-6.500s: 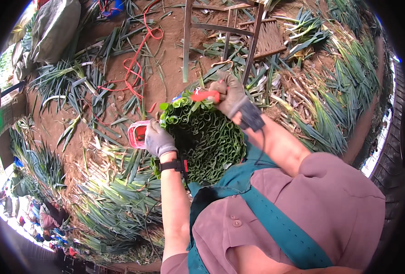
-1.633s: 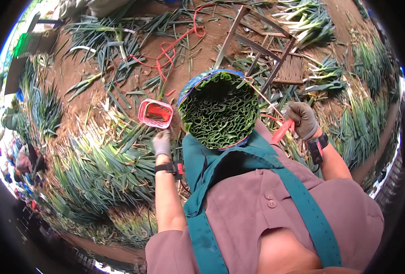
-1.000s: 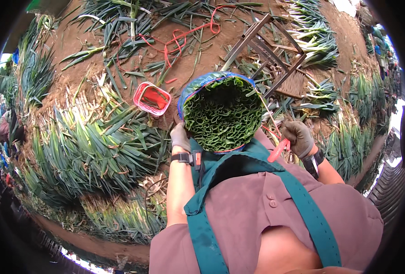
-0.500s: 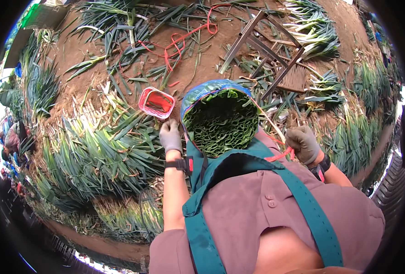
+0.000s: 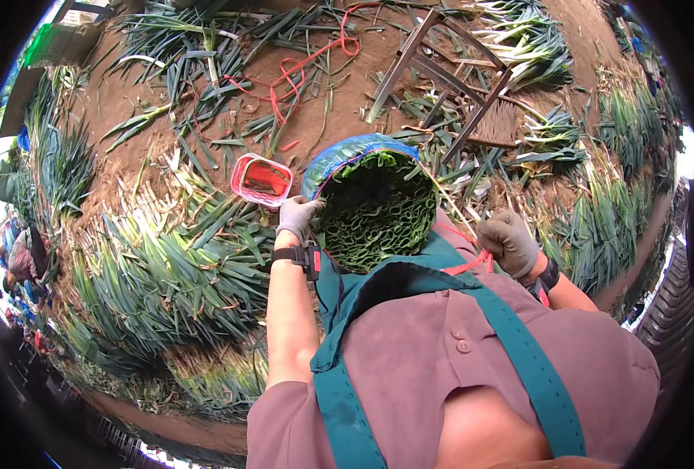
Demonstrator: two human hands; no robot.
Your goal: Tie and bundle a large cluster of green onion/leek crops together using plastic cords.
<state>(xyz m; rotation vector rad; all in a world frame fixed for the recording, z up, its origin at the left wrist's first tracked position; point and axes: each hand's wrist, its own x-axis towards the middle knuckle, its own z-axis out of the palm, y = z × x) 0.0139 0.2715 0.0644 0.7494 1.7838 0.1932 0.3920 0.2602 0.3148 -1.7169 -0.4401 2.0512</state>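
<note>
A round bundle of green onions stands on end against my apron, its cut hollow green ends facing up. Blue-and-clear plastic wrap goes around it. My gloved left hand is at the left rim of the bundle, fingers bent over the wrap's edge; the fingertips are partly hidden. On the right, my gloved right hand is closed in a fist around red plastic twine, which runs toward the bundle's right side. Just beyond my left hand sits a red-and-white plastic basket.
Heaps of green onions lie on the left, with more at the right. Ahead, an overturned wooden-legged stool rests on the brown soil. Loose red twine trails among scattered leaves.
My left hand has turned and moved from beside the bundle onto its left rim. My right hand still grips the twine. The whole view has shifted slightly.
</note>
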